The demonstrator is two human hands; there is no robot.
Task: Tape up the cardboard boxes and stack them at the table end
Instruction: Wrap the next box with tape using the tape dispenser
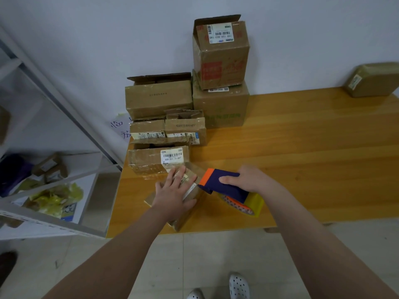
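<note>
Left hand [172,190] is laid flat, fingers spread, on a small cardboard box [185,219] that is set near the front left edge of a wooden table [302,158]. Just to its right, a purple and orange tape dispenser [222,182] (its yellowish roll [254,205] touching the tabletop) is gripped from above by the right hand [248,180], with its nose held at the box's edge. Behind, more cardboard boxes [220,104] are piled at the table's left end against the wall, and one parcel [373,79] is seen far right.

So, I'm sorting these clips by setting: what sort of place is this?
Probably a parcel or mail room: used cardboard boxes with shipping labels piled on a wooden table, and a metal shelf holding more packages.
</note>
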